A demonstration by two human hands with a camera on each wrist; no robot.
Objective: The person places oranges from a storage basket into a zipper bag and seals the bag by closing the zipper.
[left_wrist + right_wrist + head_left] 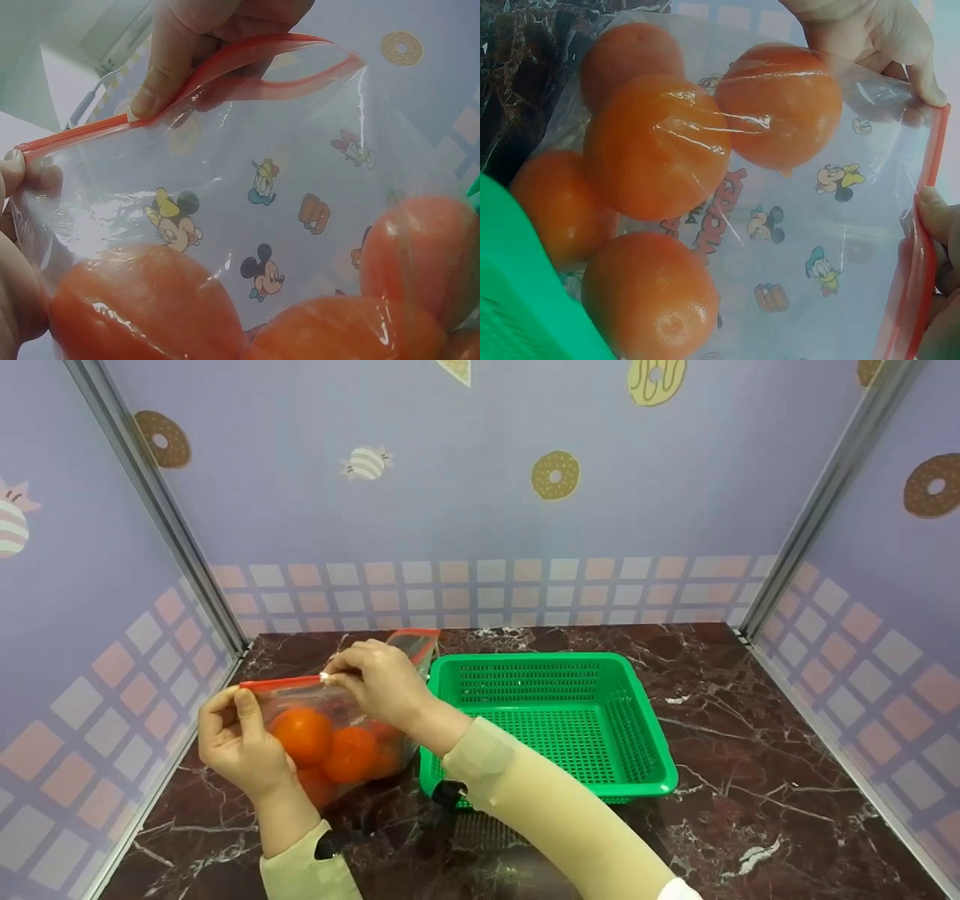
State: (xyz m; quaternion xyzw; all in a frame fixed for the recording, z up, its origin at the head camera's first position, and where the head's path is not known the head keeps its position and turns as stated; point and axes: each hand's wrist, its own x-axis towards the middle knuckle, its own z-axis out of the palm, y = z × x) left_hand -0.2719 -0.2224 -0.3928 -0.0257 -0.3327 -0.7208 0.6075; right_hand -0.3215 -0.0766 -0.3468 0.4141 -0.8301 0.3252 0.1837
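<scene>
A clear zip bag (pixel 281 703) with a red zip strip (pixel 82 136) and cartoon prints holds several oranges (pixel 301 735). My left hand (pixel 244 746) pinches the bag's top left corner between thumb and fingers. At the small white slider (pixel 133 116) on the strip, my right hand (pixel 390 682) pinches with thumb and index finger. Left of the slider the strip lies flat and straight; right of it the mouth gapes in a loop, as the left wrist view shows. The oranges sit low in the bag, seen through the plastic in the right wrist view.
A green plastic basket (pixel 660 720) stands right of the bag, partly behind my right forearm. Both rest on a dark red marbled tabletop (pixel 750 780). Patterned panels (pixel 480 510) with metal corner posts enclose the back and both sides.
</scene>
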